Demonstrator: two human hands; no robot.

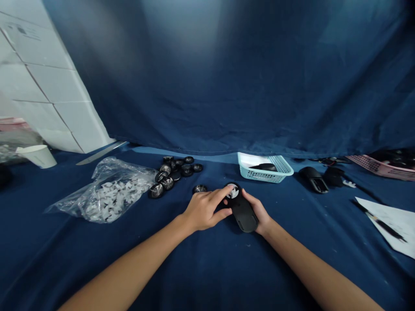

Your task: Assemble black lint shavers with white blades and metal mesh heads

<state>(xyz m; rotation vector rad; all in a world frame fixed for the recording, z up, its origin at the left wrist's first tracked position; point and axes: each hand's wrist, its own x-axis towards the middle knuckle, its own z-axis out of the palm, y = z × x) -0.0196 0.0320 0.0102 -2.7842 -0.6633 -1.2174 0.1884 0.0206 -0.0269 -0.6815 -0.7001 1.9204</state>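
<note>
My right hand [259, 211] is closed around the side of a long black plastic casing [245, 214], tilted above the blue cloth. In the round far end of the casing sits a white plastic piece [233, 191]. My left hand [205, 209] reaches in from the left, its index fingertip touching the white piece and its thumb apart, near the casing's edge. Just beyond the left hand lies a round black cap [199, 188], partly hidden by it. Several more round black caps [167, 183] with silvery patterned faces are grouped farther left.
A clear plastic bag [112, 190] of small white pieces lies left. A light blue basket [267, 175] holds a black part. To the right are a black casing [314, 179], paper [400, 222] with a pen, and a pink basket [385, 168]. A paper cup [40, 156] stands far left.
</note>
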